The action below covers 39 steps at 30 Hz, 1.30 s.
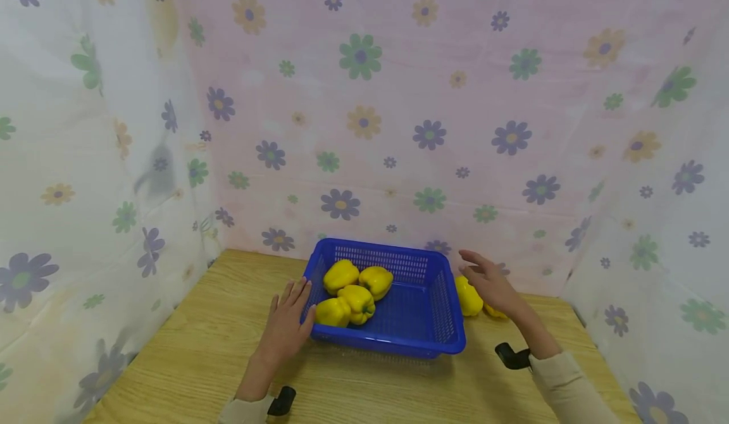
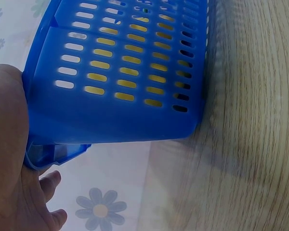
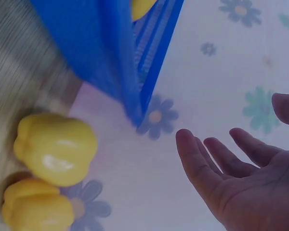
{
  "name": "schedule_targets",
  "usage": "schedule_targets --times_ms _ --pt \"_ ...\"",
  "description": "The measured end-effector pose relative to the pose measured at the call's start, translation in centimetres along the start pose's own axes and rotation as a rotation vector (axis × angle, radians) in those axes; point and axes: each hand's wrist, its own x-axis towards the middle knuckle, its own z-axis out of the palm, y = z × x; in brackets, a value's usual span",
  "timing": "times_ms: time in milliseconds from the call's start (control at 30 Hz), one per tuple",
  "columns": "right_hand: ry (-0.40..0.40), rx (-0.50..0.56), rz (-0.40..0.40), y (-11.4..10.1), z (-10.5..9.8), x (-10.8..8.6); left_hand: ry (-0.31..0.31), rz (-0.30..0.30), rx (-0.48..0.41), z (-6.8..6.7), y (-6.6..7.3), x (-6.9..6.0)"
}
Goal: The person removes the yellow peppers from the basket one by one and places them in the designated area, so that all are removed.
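A blue plastic basket [image 1: 398,342] with slotted walls stands on the table, several yellow bell peppers [image 1: 357,304] grouped in its left half. Against its left rim, near the front corner, rests my left hand [image 1: 287,326], fingers extended. The left wrist view shows this hand beside the basket's rim [image 2: 36,57], with yellow visible through the slots. My right hand [image 1: 494,285] hovers right of the basket, fingers apart and holding nothing. Below it are two more yellow peppers, one nearer the basket [image 3: 58,149] and another beside it [image 3: 37,206], partly hidden by the hand in the head view.
The wooden table [image 1: 188,348] extends to both sides and in front of the basket. A flower-print curtain [image 1: 393,126] hangs close behind the basket, with similar sheets at left and right. Each wrist wears a black mount [image 1: 512,355].
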Motion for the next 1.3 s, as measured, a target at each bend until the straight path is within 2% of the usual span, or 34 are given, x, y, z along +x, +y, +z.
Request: schedule_targets --times_ms 167,367,567,667,900,1300 --pt "-0.045 -0.012 -0.074 -1.7 1.6 0.0 0.002 -0.001 0.000 0.0 -0.1 -0.1" --pt "-0.134 -0.130 -0.184 -2.9 3.4 1.0 -0.004 -0.003 -0.002 -0.1 -0.1 -0.1" --pt "-0.202 -0.223 -0.194 -4.5 4.4 2.3 -0.004 -0.007 -0.005 -0.1 -0.2 -0.1" --pt "-0.226 -0.222 -0.203 -4.8 4.9 3.0 -0.003 -0.008 -0.009 0.0 -0.2 -0.1" --pt "-0.253 -0.191 -0.216 -4.2 6.4 4.9 0.012 0.007 -0.007 0.2 -0.3 0.0" --pt "-0.310 -0.244 -0.201 -2.5 8.3 7.8 0.024 0.018 -0.025 0.0 0.0 -0.1"
